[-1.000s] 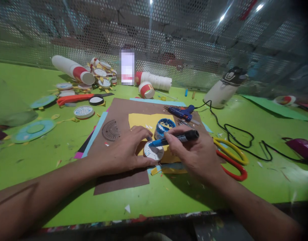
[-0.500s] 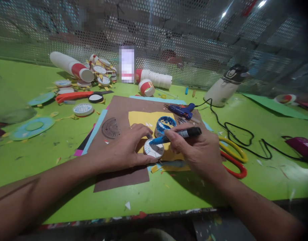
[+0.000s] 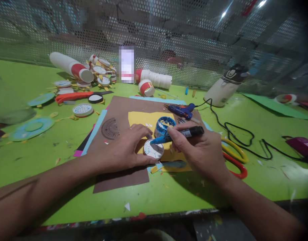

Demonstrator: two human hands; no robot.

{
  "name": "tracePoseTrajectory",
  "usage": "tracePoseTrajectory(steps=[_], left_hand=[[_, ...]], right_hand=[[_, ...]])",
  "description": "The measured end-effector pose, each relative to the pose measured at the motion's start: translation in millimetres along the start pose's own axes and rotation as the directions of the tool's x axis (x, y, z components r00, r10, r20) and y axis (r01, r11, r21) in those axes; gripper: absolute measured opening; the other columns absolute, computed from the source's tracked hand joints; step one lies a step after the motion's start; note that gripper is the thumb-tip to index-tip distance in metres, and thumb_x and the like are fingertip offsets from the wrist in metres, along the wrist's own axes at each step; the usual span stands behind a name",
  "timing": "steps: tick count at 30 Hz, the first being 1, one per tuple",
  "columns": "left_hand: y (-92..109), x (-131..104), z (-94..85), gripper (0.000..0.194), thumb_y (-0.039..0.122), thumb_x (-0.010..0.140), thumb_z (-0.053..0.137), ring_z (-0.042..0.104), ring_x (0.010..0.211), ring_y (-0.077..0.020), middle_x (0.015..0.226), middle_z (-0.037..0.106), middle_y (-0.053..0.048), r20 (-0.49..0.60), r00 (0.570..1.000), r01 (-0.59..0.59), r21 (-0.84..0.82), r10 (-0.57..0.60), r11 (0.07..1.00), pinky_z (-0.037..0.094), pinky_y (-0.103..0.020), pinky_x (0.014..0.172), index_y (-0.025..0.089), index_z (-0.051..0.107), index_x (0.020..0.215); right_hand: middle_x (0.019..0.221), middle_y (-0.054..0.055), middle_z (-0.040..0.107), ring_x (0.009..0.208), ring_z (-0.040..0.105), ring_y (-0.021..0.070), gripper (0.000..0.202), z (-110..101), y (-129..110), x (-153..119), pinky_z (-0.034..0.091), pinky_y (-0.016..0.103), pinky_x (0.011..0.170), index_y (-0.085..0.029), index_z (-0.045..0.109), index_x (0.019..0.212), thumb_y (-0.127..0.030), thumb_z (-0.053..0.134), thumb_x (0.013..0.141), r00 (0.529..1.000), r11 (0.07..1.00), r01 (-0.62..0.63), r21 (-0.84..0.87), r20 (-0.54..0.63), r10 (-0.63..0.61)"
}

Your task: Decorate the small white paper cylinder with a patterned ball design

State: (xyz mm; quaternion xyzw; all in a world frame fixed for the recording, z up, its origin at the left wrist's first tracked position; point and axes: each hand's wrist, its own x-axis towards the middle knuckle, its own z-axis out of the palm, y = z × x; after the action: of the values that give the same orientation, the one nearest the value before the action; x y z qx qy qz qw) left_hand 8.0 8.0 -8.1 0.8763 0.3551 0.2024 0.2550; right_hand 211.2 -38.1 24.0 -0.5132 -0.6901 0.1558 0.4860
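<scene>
My left hand [image 3: 130, 145] grips a small round white disc [image 3: 154, 150] between thumb and fingers. Dark lines divide the disc's top, and blue dots fill part of its left side. In my right hand [image 3: 196, 145] is a blue marker [image 3: 179, 134] with a black end, held like a pen, its tip at the disc's upper left. Just behind sits a round blue-edged container [image 3: 165, 125] with white bits inside. Yellow paper [image 3: 141, 117] and a brown sheet [image 3: 124, 180] lie underneath.
A blue glue gun [image 3: 181, 110] with a black cord lies behind my right hand, scissors [image 3: 235, 164] beside it. Farther back are a bottle [image 3: 226, 87], paper cups [image 3: 156, 78] and an orange cutter [image 3: 76, 96]. A protractor [image 3: 110, 129] lies left. A perforated metal screen [image 3: 144, 30] stands behind.
My right hand and the marker have shifted very slightly to the right, the tip staying near the disc's upper left. My left hand keeps its hold on the disc.
</scene>
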Motion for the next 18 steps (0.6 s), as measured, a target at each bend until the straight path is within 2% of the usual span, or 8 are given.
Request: tracePoseTrajectory(steps=[2, 5, 7, 9, 12, 15, 18], left_hand=[[-1, 0, 0.6, 0.048, 0.05, 0.08, 0.07, 0.056, 0.108, -0.0281, 0.121, 0.056, -0.008, 0.003, 1.0, 0.005, -0.001, -0.005, 1.0, 0.046, -0.043, 0.09, 0.021, 0.053, 0.114], [1, -2, 0.7, 0.049, 0.051, 0.078, 0.071, 0.055, 0.108, -0.0281, 0.122, 0.056, -0.008, -0.013, 1.0, 0.014, -0.018, -0.015, 1.0, 0.047, -0.042, 0.09, 0.021, 0.053, 0.112], [3, -2, 0.0, 0.048, 0.049, 0.078, 0.071, 0.055, 0.11, -0.0279, 0.123, 0.056, -0.008, -0.001, 0.999, 0.042, -0.031, -0.042, 0.999, 0.047, -0.042, 0.091, 0.022, 0.052, 0.113], [6, -2, -1.1, 0.043, 0.047, 0.079, 0.071, 0.055, 0.11, -0.028, 0.125, 0.055, -0.008, 0.012, 0.998, 0.067, -0.034, -0.067, 0.997, 0.047, -0.043, 0.091, 0.022, 0.053, 0.108], [10, -2, -3.1, 0.038, 0.041, 0.076, 0.073, 0.056, 0.109, -0.0282, 0.125, 0.057, -0.008, -0.004, 0.998, 0.065, -0.04, -0.065, 0.997, 0.047, -0.042, 0.09, 0.022, 0.054, 0.102], [11, -2, -3.7, 0.037, 0.04, 0.077, 0.073, 0.057, 0.106, -0.028, 0.123, 0.058, -0.008, -0.009, 0.997, 0.074, -0.045, -0.074, 0.996, 0.048, -0.042, 0.087, 0.021, 0.055, 0.103], [9, -3, -2.5, 0.039, 0.041, 0.078, 0.071, 0.057, 0.104, -0.0278, 0.121, 0.059, -0.008, -0.019, 0.998, 0.058, -0.033, -0.059, 0.998, 0.048, -0.042, 0.087, 0.022, 0.054, 0.107]], right_hand=[[0.054, -0.002, 0.061, 0.048, 0.055, 0.011, 0.018, 0, -1, 0, 0.045, 0.025, 0.05, -0.017, 0.067, 0.076, -0.033, 0.068, 0.084, 1.0, 1.0, 0.004, -0.009, 0.002, -0.004], [0.05, -0.004, 0.057, 0.044, 0.051, 0.0103, 0.019, -1, -2, 1, 0.044, 0.026, 0.048, -0.018, 0.066, 0.075, -0.034, 0.067, 0.085, 0.998, 0.999, -0.029, 0.036, -0.055, 0.031], [0.047, -0.005, 0.053, 0.04, 0.047, 0.0095, 0.022, -5, -2, 4, 0.042, 0.025, 0.043, -0.018, 0.065, 0.075, -0.038, 0.068, 0.085, 0.987, 0.978, -0.096, 0.184, -0.11, 0.117], [0.046, -0.006, 0.051, 0.039, 0.046, 0.0092, 0.023, -11, -2, 10, 0.041, 0.024, 0.041, -0.02, 0.064, 0.075, -0.041, 0.07, 0.084, 0.963, 0.915, -0.146, 0.376, -0.159, 0.219], [0.046, -0.007, 0.049, 0.041, 0.046, 0.0088, 0.023, -24, -3, 21, 0.043, 0.023, 0.042, -0.02, 0.064, 0.075, -0.04, 0.073, 0.081, 0.939, 0.838, -0.119, 0.532, -0.214, 0.269], [0.047, -0.008, 0.047, 0.042, 0.044, 0.0085, 0.024, -31, -5, 31, 0.043, 0.023, 0.043, -0.019, 0.062, 0.074, -0.038, 0.075, 0.078, 0.933, 0.836, -0.125, 0.535, -0.224, 0.283], [0.045, -0.009, 0.046, 0.041, 0.043, 0.0086, 0.027, -27, 0, 39, 0.039, 0.023, 0.041, -0.017, 0.06, 0.075, -0.04, 0.073, 0.078, 0.94, 0.89, -0.235, 0.39, -0.14, 0.31]])
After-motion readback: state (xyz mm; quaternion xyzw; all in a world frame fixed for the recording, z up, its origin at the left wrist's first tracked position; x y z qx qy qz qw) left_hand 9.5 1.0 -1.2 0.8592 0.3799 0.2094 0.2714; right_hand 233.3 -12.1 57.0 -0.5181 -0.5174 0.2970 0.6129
